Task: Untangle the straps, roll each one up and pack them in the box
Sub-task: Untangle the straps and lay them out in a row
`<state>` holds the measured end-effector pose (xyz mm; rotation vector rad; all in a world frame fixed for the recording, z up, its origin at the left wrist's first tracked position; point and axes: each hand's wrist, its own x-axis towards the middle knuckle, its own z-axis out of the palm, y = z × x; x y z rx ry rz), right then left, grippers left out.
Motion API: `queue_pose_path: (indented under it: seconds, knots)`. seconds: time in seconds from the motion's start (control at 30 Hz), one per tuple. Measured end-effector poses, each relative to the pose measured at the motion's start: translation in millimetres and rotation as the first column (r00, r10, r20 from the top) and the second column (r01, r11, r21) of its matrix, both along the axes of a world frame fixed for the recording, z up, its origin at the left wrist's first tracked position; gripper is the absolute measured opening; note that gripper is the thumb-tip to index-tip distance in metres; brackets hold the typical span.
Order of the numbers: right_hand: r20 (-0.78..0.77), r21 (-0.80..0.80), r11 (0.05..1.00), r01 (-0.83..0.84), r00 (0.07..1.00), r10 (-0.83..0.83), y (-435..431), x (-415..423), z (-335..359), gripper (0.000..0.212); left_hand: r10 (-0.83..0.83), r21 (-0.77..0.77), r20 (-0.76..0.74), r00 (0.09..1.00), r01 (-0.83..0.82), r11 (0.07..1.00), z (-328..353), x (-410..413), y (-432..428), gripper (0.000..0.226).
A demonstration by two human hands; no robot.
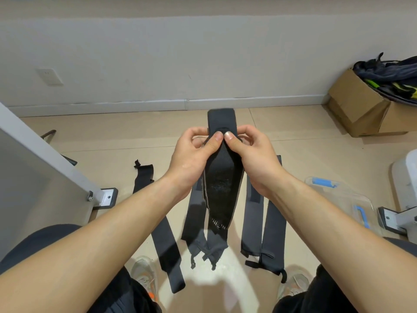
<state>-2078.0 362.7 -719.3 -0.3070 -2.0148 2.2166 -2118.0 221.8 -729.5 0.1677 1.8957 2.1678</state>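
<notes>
Black strap (222,188) vertical, tail end down, upper end pinched by left hand (194,155) and right hand (255,159).

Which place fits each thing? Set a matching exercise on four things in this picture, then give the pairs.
Things:
1. held strap
2. cardboard box
3. clear box
4. socket

Places:
A. on the wall, at the left
B. pinched between left hand and right hand
C. on the floor beside the right forearm
D. far right, near the wall

Pairs: 1-B, 2-D, 3-C, 4-A
</notes>
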Motion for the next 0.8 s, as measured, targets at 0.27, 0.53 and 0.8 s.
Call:
queue_pose_path:
  seconds: [0.27, 0.53, 0.8]
  knots:
    - [0.031, -0.282, 0.952, 0.119, 0.993, -0.115, -29, -53, 14, 0.010, -0.123, -0.229, 0.122, 0.985, 0.148, 0.962, -45, 10, -28, 0.033]
    - [0.213, -0.195, 0.959, 0.205, 0.964, -0.162, -49, -140, -58, 0.015, -0.087, -0.251, 0.391, 0.916, 0.197, 0.948, -144, 1, -72, 0.025]
    - [0.390, -0.093, 0.964, 0.251, 0.900, -0.196, -46, -224, -189, 0.031, -0.033, -0.305, 0.647, 0.762, 0.298, 0.904, -275, -11, -124, 0.042]
